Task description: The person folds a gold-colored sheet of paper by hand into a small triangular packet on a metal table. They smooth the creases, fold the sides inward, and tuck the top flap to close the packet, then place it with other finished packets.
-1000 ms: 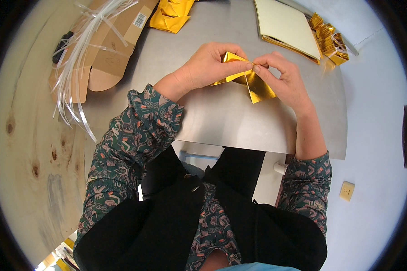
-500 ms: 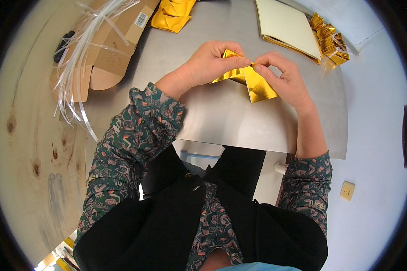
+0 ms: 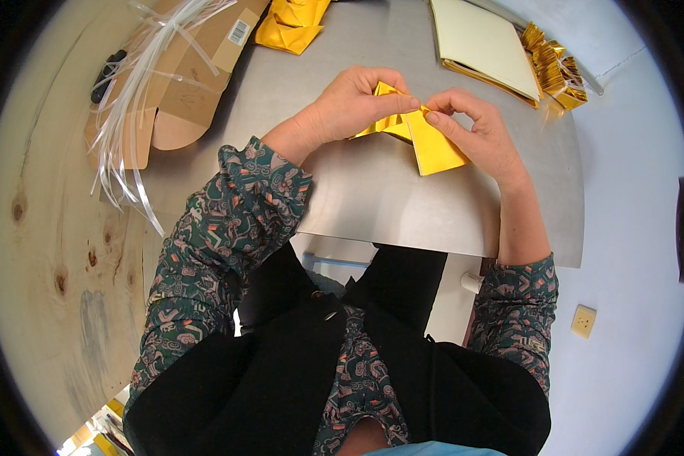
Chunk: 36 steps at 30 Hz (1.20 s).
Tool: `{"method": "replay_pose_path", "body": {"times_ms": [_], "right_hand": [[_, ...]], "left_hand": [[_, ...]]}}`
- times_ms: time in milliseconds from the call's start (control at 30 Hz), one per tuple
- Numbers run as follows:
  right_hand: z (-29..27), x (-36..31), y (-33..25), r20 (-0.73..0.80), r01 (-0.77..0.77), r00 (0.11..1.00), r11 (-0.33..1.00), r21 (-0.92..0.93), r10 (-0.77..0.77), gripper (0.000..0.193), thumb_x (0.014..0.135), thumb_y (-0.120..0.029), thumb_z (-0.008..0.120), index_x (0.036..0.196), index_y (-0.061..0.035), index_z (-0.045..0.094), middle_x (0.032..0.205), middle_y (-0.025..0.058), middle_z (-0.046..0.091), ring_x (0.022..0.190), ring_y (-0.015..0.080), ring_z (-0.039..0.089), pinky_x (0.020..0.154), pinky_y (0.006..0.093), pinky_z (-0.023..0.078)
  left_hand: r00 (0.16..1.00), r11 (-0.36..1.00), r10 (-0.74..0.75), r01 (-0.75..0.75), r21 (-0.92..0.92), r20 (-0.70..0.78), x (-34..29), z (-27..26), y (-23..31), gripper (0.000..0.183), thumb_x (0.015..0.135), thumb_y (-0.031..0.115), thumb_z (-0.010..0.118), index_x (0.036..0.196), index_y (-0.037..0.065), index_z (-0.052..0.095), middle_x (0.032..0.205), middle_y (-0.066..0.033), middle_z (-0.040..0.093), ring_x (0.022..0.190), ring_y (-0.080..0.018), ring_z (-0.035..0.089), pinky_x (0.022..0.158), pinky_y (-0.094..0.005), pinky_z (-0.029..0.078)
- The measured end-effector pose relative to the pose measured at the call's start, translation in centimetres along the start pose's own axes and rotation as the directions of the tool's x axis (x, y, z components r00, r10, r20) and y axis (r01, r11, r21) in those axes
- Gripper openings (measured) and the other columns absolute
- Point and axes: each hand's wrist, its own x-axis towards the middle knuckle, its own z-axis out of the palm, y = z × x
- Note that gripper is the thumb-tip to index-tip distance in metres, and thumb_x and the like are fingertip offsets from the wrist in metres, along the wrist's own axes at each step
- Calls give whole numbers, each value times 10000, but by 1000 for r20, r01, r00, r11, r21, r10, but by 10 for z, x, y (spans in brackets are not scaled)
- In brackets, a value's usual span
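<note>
Head view, looking down on two bare hands working above a brushed-metal table [image 3: 387, 201]. The left hand [image 3: 361, 102] is pinching a folded sheet of gold foil paper [image 3: 438, 149] between its thumb and fingers, the thumb extending toward the right across the upper part of the sheet. The right hand [image 3: 475, 137] is pinching the sheet's upper corner between thumb and curled forefinger, its thumb tip lying just beside that of the left hand. The foil paper is occupying the space between the hands, over the far half of the table; one flat, bright flap is hanging toward the wearer below the right thumb, while a creased portion is showing beneath the left hand.

At the far edge of the view, left of centre, folded gold foil pieces [image 3: 289, 29] are lying in an overlapping group. Toward the far right, a stack of cream sheets [image 3: 482, 49] with gold showing along its near edge is resting just beside a bundle of pleated gold foil [image 3: 556, 68]. To the left, a brown cardboard box [image 3: 192, 91] is standing with a bunch of white plastic strips [image 3: 133, 114] trailing across it; a black object [image 3: 106, 76], its kind unclear, is lying partly under the strips. Patterned sleeves [image 3: 213, 228] are covering the forearms to below the wrists, and a black vest [image 3: 228, 395] is filling the lower foreground.
</note>
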Motion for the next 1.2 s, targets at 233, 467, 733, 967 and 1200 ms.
{"method": "replay_pose_path", "body": {"times_ms": [233,467,733,967,1200], "right_hand": [[-1,0,1,19,-43,999,999,19,43,150,986,-131,690,1031,11,681,975,11,669,941,104,596,888,263,478],[5,0,10,-36,28,999,998,58,-26,203,972,-215,716,1014,-18,695,937,24,664,881,118,594,805,272,483],[-7,2,11,5,-186,981,924,334,196,192,1020,-252,678,1005,-60,677,872,-81,623,812,23,559,752,219,477],[-9,2,11,0,-229,970,922,313,241,177,1022,-237,677,1003,-61,673,889,-78,632,803,17,557,741,209,479],[-7,5,13,36,-191,981,920,342,190,174,1022,-229,676,992,-58,673,886,-81,628,809,15,551,743,208,479]], "left_hand": [[1000,1000,1,-1,-10,-10,0,3,-2,137,1004,226,711,964,99,742,871,36,688,792,-23,609,673,-190,486],[1000,997,-10,12,80,-25,-1,9,0,202,1019,285,690,1029,91,745,882,25,699,787,-46,633,692,-191,510],[996,999,-41,38,-38,-82,-3,-8,14,545,1079,534,478,1095,46,721,838,-4,683,691,-77,632,626,-198,507],[997,999,41,-40,15,-58,-6,-3,14,426,1089,407,538,886,61,680,735,15,638,608,-27,559,551,-184,447],[996,990,79,-74,124,-30,-5,-7,12,421,1088,376,552,821,67,655,696,20,620,552,-25,523,513,-196,432]]}}
